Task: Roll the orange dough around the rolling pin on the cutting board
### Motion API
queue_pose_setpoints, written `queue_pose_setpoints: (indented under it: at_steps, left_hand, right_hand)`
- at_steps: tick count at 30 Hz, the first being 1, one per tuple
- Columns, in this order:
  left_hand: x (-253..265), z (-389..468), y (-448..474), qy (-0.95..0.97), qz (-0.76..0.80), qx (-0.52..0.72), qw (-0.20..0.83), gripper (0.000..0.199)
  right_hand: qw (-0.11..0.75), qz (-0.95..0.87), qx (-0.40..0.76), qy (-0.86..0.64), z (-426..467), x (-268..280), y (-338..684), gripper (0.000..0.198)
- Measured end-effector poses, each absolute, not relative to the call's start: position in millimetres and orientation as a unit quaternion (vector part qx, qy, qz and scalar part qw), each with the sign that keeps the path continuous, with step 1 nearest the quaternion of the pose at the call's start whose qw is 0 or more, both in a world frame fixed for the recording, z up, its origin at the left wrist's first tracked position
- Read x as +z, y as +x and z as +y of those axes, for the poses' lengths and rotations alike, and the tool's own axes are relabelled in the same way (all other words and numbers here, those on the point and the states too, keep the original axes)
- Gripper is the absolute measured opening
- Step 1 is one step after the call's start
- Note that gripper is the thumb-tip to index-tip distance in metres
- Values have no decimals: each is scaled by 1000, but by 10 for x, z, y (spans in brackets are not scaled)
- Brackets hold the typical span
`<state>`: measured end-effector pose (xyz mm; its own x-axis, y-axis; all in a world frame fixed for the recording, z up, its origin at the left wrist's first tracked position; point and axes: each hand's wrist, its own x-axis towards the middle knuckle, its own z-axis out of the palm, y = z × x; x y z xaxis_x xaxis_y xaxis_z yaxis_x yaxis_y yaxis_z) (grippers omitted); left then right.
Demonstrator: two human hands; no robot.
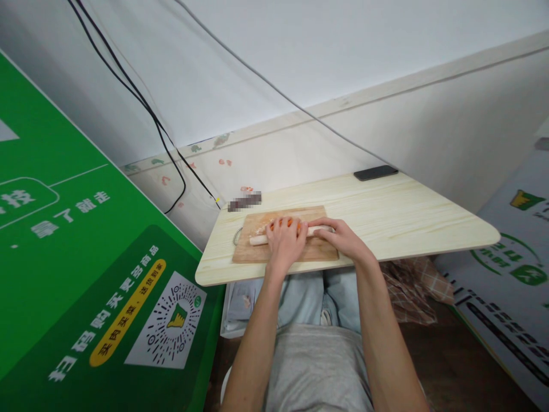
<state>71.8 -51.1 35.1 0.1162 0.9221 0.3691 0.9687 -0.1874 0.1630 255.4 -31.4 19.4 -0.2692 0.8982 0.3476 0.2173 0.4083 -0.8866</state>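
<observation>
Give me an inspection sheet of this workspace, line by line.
Surface: pale wooden table, with a wooden cutting board near its front edge.
Job's things: an orange carrot and a knife with a pale handle lie on the board.
Clutter: a dark phone at the far edge.
Grippers: left hand presses on the carrot; right hand rests on the knife.
Cables: black cables and a grey one run down the wall.
Surroundings: green printed panel at left, checked cloth under the table.
</observation>
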Motion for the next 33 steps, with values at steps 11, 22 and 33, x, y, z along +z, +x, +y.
queue_pose_setpoints:
  at_steps: [11, 22, 33]
  left_hand:
    - [356, -515, 720, -747, -632, -200, 57, 44]
    - [364, -518, 720, -747, -633, -195, 58, 45]
    - [350, -545, 721, -745, -633, -200, 59, 45]
  right_hand:
    - [459, -704, 373, -393, -325, 197, 2559, 30]
    - [458, -712, 368, -386, -336, 207, 2568, 31]
    - [489, -685, 345, -416, -230, 120, 2480, 30]
